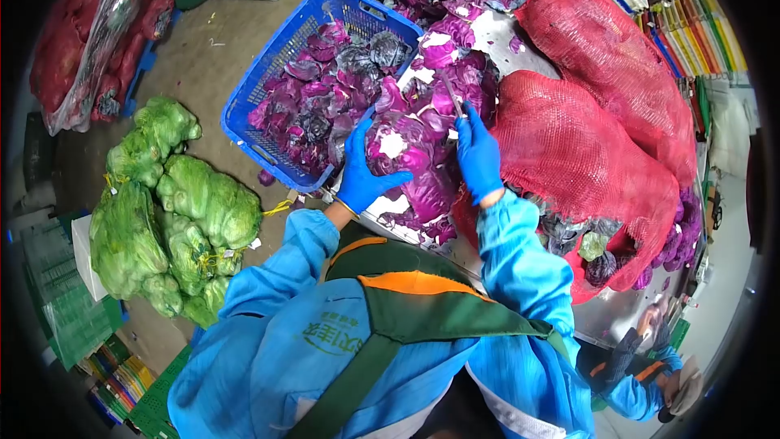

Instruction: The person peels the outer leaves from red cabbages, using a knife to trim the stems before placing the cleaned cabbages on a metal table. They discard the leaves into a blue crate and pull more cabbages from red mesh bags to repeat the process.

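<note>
My left hand point(366, 171), in a blue glove, rests on a purple cabbage point(414, 154) with its thumb and fingers spread around the near left side. The cabbage shows a white cut stem. To the right of it, my right hand point(477, 150), also gloved in blue, is closed around a knife point(449, 91) whose blade points up and to the left. Loose purple leaves lie around the cabbage on the metal table point(491, 32). A blue basket point(244, 89) full of purple leaves stands at the left of the table.
Red mesh sacks point(577, 146) of cabbages fill the table's right side. Green cabbages in bags point(130, 236) lie on the floor at left. More red sacks point(73, 41) stand at upper left. A co-worker point(642, 374) is at lower right. Stacked crates point(691, 32) line the upper right.
</note>
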`<state>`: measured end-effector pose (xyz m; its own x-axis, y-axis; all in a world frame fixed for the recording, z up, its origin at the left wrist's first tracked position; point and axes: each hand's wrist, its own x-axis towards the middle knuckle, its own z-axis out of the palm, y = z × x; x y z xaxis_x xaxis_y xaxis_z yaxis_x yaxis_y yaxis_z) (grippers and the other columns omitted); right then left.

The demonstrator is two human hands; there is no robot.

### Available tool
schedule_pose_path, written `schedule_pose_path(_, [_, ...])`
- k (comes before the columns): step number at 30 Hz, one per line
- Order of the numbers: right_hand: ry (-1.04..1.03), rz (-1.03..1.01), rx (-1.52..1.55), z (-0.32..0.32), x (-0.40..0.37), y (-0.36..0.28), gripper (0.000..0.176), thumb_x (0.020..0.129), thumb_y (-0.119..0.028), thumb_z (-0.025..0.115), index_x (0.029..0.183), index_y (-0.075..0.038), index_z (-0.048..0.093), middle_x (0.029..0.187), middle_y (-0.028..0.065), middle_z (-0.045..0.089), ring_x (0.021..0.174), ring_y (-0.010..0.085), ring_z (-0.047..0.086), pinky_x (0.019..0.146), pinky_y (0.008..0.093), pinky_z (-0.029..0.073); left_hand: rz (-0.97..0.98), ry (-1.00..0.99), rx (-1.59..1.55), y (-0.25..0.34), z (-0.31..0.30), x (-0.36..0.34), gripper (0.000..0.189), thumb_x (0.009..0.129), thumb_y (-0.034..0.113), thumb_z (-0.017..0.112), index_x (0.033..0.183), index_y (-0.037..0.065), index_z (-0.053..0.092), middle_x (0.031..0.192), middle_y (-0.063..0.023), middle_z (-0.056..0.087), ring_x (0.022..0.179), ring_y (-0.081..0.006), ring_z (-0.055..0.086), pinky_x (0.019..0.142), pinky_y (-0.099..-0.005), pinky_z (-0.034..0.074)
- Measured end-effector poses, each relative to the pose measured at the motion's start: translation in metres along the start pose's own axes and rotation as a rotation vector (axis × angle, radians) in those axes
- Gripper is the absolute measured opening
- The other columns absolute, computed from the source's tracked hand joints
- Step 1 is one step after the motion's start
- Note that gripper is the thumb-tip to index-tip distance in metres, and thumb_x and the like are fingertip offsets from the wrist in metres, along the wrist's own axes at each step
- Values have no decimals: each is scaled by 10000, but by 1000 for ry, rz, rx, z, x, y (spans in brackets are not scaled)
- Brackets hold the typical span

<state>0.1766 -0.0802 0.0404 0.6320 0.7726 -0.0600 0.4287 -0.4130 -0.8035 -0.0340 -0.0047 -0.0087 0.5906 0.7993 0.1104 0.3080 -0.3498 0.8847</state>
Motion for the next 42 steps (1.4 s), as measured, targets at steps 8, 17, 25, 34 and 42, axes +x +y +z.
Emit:
schedule_pose_path(8, [-24, -238, -215, 29, -42, -7, 451, 961, -350, 499, 1382, -191, 467, 883, 226, 653, 684, 407, 627, 591, 469, 476, -44, 132, 51, 11, 16, -7, 1122, 584, 332, 902, 1431, 20, 235, 1309, -181, 365, 1238, -319, 384, 1057, -443, 321])
schedule_pose_path(17, [-251, 156, 87, 16, -22, 6, 625, 798, -368, 717, 1345, -142, 516, 745, 105, 607, 666, 183, 585, 651, 343, 486, -18, 117, 79, 16, 18, -14, 1120, 563, 394, 900, 1412, 31, 265, 1363, -196, 299, 1275, -368, 347, 1070, -450, 327])
schedule_pose_path(25, [-376, -24, -82, 5, -14, 22, 680, 713, -149, 697, 1360, -124, 490, 747, 54, 592, 678, 157, 567, 661, 316, 486, 122, 11, 35, 6, 9, -7, 1127, 543, 369, 910, 1421, 65, 273, 1380, -190, 306, 1319, -357, 312, 1097, -462, 302])
schedule_pose_path(34, [-68, 43, 231, 39, -3, 64, 265, 828, -94, 632, 1086, -118, 689, 702, 59, 650, 603, 101, 574, 576, 276, 468, 39, -201, -125, -10, -25, 19, 1172, 572, 304, 913, 1478, 63, 212, 1471, -134, 291, 1353, -270, 321, 1130, -402, 277])
schedule_pose_path(42, [-421, 163, 287, 21, 1, 24, 569, 829, -307, 738, 1278, -16, 547, 888, 47, 662, 764, 104, 595, 688, 254, 489, 50, -349, 36, -3, -55, 33, 1055, 621, 278, 874, 1464, 46, 285, 1511, -148, 293, 1406, -275, 266, 1149, -401, 235])
